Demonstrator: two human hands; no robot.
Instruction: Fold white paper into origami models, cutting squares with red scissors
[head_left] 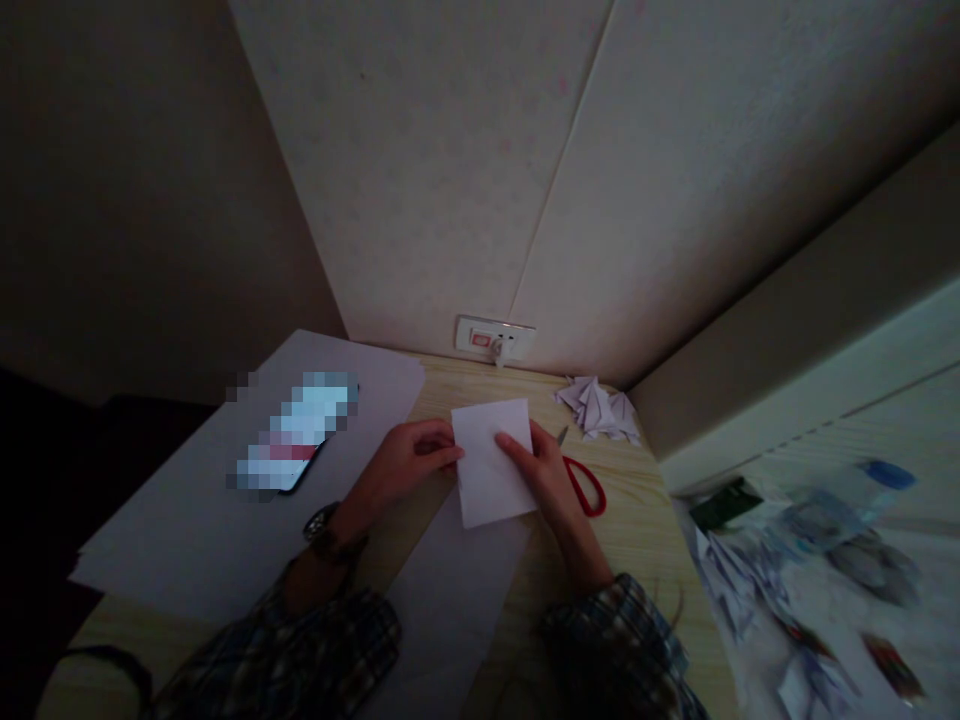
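A small white square of paper (487, 455) lies on a wooden desk (637, 520) in front of me. My left hand (409, 458) pinches its left edge with curled fingers. My right hand (544, 475) rests on its right side, with one finger stretched flat across the sheet. A wristwatch (324, 528) sits on my left wrist. Both sleeves are plaid.
Red-handled scissors (589, 488) lie just right of my right hand. Folded white paper pieces (600, 405) sit at the back right corner. A phone (296, 435) rests on large white sheets (187, 520) at left. A wall socket (495, 338) is behind. Clutter and a bottle (840, 505) lie at right.
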